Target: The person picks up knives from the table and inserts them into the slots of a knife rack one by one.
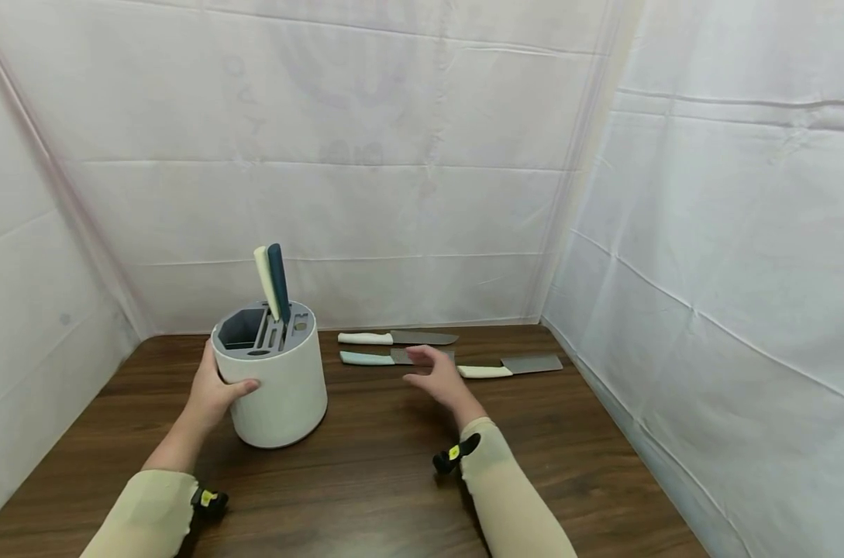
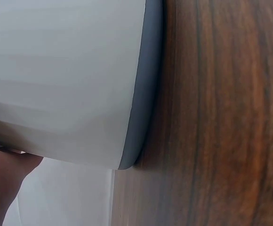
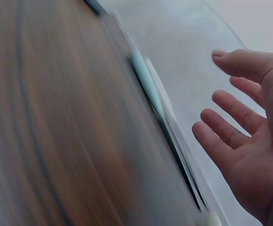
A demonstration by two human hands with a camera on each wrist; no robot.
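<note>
Head view: three knives (image 1: 397,338), perhaps more

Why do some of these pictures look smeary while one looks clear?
Head view: evenly lit and sharp, the round white knife block clear. Right wrist view: motion blur streaks the brown wooden table and a pale-handled knife. Left wrist view: too close, so soft.

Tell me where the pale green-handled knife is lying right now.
In the head view, the pale green-handled knife lies on the table, right of the knife block, just beyond the open right hand.

Bright, even light; right wrist view motion-blurred.
</note>
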